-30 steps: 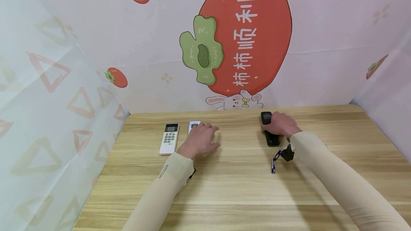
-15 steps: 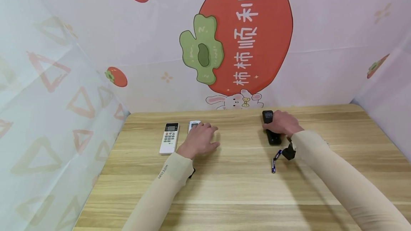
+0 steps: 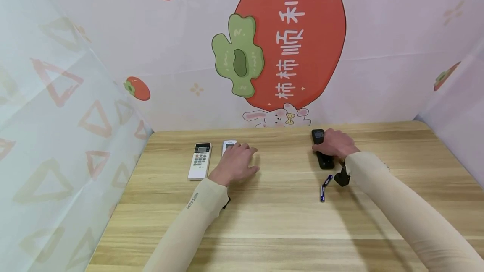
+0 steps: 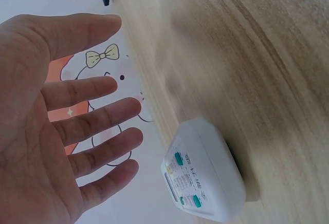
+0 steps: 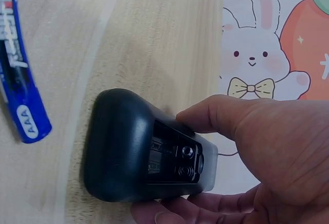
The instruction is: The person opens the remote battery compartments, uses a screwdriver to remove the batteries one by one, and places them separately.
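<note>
My right hand grips a black remote control by its sides on the table. In the right wrist view the battery compartment of this remote is uncovered, with metal contacts showing inside. Two blue AAA batteries lie on the table in front of it, and one battery shows large in the right wrist view. My left hand hovers with fingers spread and holds nothing. Beside it lies a small white remote control with green buttons, partly hidden by the hand in the head view.
A larger white remote control with a dark-framed screen lies left of my left hand. The wooden table ends at a printed backdrop, with fabric walls on both sides.
My right hand and the black remote have shifted slightly to the right, away from the batteries. The left hand stays in place. The head view has tilted down a little.
</note>
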The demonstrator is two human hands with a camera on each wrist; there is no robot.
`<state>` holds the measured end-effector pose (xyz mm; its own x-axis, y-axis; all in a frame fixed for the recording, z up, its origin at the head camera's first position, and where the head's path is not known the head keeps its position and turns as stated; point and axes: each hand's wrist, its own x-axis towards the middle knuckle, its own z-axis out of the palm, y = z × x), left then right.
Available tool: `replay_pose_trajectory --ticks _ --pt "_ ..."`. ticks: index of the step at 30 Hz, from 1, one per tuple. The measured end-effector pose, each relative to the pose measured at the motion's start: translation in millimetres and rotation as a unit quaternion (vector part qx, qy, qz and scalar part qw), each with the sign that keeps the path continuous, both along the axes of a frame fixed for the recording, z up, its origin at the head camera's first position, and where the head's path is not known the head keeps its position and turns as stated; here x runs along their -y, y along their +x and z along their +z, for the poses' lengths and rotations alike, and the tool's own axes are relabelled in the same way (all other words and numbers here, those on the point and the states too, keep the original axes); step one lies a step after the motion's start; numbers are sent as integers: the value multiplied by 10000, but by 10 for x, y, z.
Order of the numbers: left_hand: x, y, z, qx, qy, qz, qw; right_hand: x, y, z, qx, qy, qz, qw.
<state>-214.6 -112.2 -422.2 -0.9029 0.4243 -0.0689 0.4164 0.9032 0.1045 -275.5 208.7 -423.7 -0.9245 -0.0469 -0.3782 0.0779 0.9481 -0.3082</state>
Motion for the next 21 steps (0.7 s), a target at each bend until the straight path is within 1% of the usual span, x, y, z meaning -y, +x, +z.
replay_pose_trajectory --ticks 7,11,16,21 --pt "3 7 11 59 2 41 10000 5 16 3 42 56 -20 10000" --pt "4 9 21 87 -32 54 9999 -17 38 30 -68 27 54 10000" --pt "18 6 19 70 -38 59 10000 -56 82 99 -240 -22 155 9996" --pt "45 -6 19 9 -46 63 10000 -88 149 158 -365 -189 205 9989"
